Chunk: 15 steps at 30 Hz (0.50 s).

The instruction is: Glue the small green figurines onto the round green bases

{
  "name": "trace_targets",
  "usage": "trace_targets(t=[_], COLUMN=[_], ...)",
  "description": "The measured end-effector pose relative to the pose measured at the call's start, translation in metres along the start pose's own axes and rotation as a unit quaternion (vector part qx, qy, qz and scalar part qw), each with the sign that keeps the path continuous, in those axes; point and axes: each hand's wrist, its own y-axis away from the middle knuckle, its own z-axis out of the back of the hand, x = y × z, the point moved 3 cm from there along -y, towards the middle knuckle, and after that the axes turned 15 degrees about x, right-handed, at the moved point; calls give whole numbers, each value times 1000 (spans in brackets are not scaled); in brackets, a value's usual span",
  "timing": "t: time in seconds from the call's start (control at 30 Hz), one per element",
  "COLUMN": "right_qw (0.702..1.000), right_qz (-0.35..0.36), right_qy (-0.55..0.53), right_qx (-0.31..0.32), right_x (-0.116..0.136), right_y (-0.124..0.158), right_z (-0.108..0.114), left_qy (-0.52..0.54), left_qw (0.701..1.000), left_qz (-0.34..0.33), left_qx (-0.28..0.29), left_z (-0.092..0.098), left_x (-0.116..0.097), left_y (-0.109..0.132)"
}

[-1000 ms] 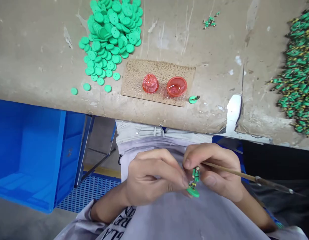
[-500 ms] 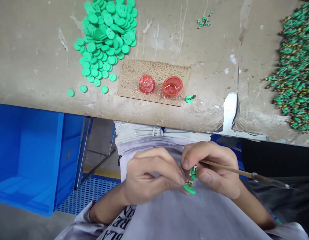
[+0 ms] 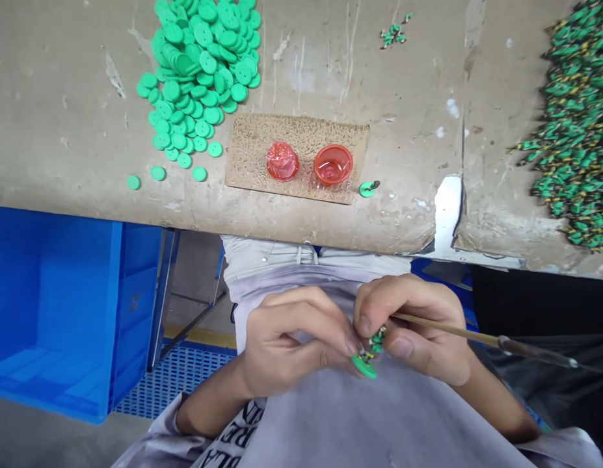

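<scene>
- Pinching a painted green soldier figurine point(image 3: 376, 344) between the left hand point(image 3: 291, 344) and the right hand point(image 3: 418, 331), held close together over the person's shirt point(image 3: 379, 416); its round green base point(image 3: 363, 366) sticks out below them.
- The right hand also clasps a thin wooden brush point(image 3: 457, 335), pointing away from the figurine.
- Fingers hide much of the grip, so the exact contact is hard to tell.
- Farther off on the bench point(image 3: 403, 130): a heap of green discs point(image 3: 194, 71), and two red cups point(image 3: 333, 164) on a cork mat point(image 3: 247, 149).

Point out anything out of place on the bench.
One painted figure on a green base lies toppled on the bench beside the cork mat, apart from the heap of figures at the right, so it looks stray.
</scene>
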Motion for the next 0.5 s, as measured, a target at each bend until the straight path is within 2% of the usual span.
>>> trace_targets(t=[0.5], right_qw=[999], right_qz=[-29], right_qy=[-2], right_qx=[18], right_x=[-1], right_y=[-2], right_z=[0], left_qy=[4], left_qw=[1000], left_qz=[14], left_qx=[15], left_z=[-1], left_x=[3], left_y=[1])
